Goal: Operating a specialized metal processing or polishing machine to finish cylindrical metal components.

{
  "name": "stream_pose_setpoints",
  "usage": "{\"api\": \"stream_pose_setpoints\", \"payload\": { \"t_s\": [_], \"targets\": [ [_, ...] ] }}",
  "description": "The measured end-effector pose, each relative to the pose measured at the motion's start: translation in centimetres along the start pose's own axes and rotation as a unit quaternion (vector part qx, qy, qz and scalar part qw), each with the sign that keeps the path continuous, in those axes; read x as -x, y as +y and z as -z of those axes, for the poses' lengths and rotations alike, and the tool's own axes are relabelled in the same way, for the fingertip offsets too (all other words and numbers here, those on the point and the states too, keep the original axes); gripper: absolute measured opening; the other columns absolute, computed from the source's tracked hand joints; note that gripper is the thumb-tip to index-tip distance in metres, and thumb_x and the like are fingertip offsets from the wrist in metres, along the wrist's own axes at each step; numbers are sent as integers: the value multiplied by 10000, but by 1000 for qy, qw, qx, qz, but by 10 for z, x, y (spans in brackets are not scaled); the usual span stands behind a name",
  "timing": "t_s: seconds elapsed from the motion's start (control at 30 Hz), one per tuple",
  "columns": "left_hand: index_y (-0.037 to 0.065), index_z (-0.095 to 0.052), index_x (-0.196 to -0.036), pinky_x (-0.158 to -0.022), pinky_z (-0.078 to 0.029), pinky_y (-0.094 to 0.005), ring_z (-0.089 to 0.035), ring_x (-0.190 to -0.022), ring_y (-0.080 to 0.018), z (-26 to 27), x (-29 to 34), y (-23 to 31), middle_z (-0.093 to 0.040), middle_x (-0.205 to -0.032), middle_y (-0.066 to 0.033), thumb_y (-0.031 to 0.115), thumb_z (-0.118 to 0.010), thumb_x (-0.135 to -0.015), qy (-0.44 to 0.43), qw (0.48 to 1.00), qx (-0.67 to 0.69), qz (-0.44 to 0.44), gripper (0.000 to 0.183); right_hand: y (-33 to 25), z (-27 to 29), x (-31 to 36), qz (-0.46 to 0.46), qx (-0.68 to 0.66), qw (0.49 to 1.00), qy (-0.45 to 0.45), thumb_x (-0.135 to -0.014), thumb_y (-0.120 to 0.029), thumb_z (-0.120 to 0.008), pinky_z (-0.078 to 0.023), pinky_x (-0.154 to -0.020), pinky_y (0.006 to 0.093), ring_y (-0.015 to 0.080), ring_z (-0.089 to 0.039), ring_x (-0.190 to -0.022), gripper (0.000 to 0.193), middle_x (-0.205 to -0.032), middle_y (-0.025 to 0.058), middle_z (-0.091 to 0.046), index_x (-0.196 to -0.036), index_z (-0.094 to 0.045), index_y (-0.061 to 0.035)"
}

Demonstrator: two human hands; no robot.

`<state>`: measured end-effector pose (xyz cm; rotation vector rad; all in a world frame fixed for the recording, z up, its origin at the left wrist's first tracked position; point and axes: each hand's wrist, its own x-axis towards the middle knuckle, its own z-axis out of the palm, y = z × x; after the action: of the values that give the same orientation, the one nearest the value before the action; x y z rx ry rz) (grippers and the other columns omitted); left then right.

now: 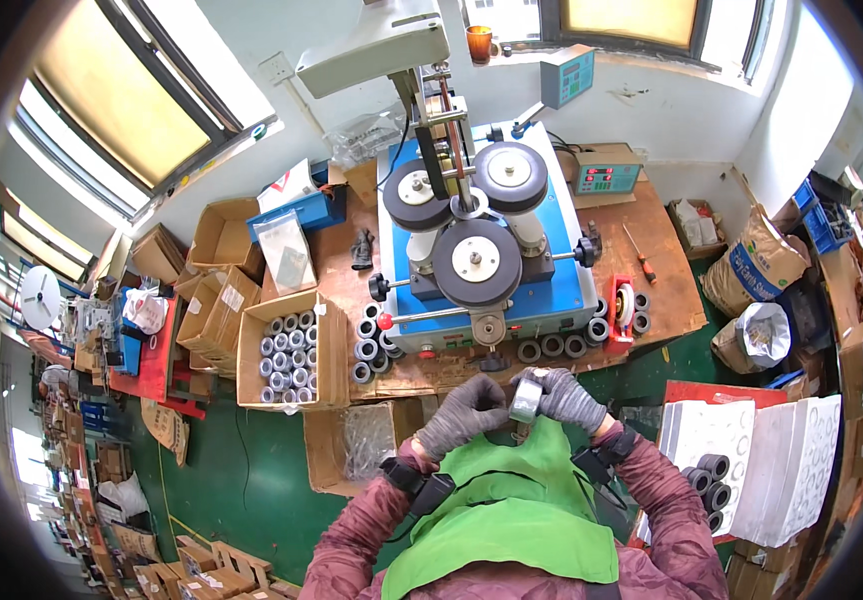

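In front of my green apron, both my hands wear grey knit gloves. My right hand (pixel 568 400) is closed around a short, thick silvery-grey piece (pixel 525 400), seen side-on, that looks like a ring. Just left of it, my left hand (pixel 464 416) has its fingers bent together in a pinch near the piece; whatever they hold is too small to make out. Ahead stands a blue bench machine (pixel 551 290) with three dark round wheels, the nearest wheel (pixel 478 262) facing me. Dark rings (pixel 552 345) with pale inner faces lie along its front edge.
A cardboard box (pixel 331 350) of stacked rings stands left on the wooden table (pixel 671 290). A red tape dispenser (pixel 619 312) and a screwdriver (pixel 641 255) lie right. White foam trays (pixel 786 470) carry several black rings (pixel 715 466) by my right elbow. An open carton (pixel 326 450) sits low left.
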<state>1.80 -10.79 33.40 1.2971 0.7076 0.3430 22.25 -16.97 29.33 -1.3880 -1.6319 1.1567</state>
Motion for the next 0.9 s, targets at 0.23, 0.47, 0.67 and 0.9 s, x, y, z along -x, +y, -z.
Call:
{"api": "stream_pose_setpoints", "payload": {
  "t_s": [0.23, 0.47, 0.67, 0.9],
  "targets": [
    [38, -509, -1024, -687, -469, -274, -549, -747, -132, -25, 0, 1, -570, -846, -83, 125, -667, -768, 26, 933, -340, -117, 313, 13, -26, -9, -106, 152, 968, 169, -643, -178, -682, -485, -710, 405, 336, -605, -793, 282, -824, 161, -623, -880, -595, -54],
    [61, -535, -1136, -729, -467, -232, -565, -849, -85, 1, 20, 11, -594, -950, -15, 61, -660, -791, 47, 989, -131, -50, 367, 37, -24, -4, -134, -33, 974, 181, -691, -106, -636, -501, -714, 348, 276, -635, -802, 291, -846, 162, -640, -969, -597, -28],
    [59, -494, -1173, -805, -455, -247, -537, -918, -113, 13, 4, -25, -548, -1040, -37, 108, -699, -767, 95, 992, -20, -81, 458, 30, -23, 0, -102, -192, 960, 177, -770, -75, -566, -501, -673, 305, 166, -609, -751, 240, -835, 90, -636, -1002, -578, -15],
    [56, -471, -1177, -834, -451, -278, -538, -977, -157, -26, -26, -13, -532, -1066, -70, 190, -762, -696, 74, 955, -236, -161, 578, 17, -24, 8, -53, -259, 954, 142, -806, -95, -547, -473, -761, 284, 119, -561, -844, 293, -935, 49, -609, -1088, -546, -17]
  ]
}}
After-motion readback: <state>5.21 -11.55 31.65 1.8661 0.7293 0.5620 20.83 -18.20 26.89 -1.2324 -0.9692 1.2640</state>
